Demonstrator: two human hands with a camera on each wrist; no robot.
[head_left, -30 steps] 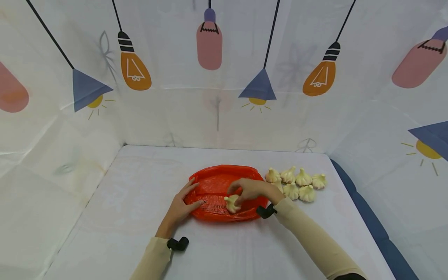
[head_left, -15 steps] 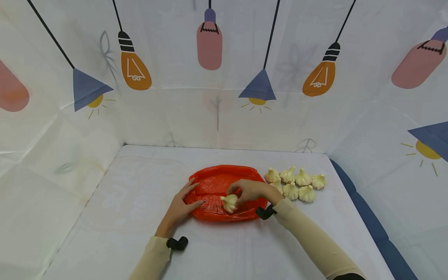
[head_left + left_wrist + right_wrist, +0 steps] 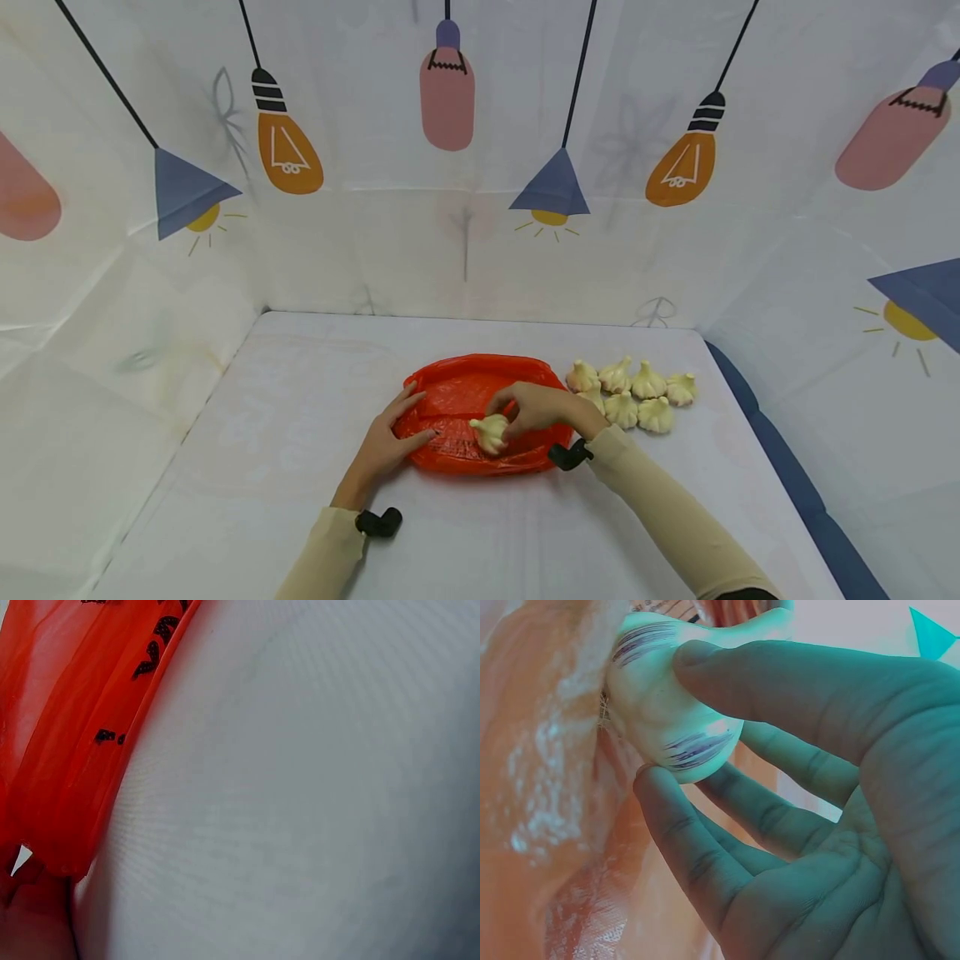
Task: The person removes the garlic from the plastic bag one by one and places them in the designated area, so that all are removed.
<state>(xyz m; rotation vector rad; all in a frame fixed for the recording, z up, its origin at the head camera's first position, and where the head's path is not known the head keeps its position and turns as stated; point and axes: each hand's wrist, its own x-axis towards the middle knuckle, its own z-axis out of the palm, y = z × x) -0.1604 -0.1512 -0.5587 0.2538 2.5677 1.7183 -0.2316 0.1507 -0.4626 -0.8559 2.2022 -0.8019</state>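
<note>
A red plastic bag [image 3: 450,396] lies spread on the white table, its near part marked with dark print. My right hand [image 3: 532,406] pinches a garlic bulb [image 3: 489,433] between thumb and fingertips over the bag's near right part. In the right wrist view, the thumb lies along the top of the bulb [image 3: 671,697], which has purple streaks, and fingertips support it from below. At the bag's left end rests my left hand [image 3: 384,446], thumb spread away from the fingers. The left wrist view shows mostly the bag's printed edge [image 3: 67,765], with a bit of the hand at the lower left.
Several more garlic bulbs [image 3: 647,381] sit in a cluster right of the bag, beside my right forearm. White sheeting [image 3: 480,258] printed with lamps walls in the table [image 3: 315,375]. Something dark blue [image 3: 795,475] runs along its right edge.
The garlic bulb in my right hand has shifted slightly left, its stem tipping further to the left. My left hand and the bag stay where they were.
</note>
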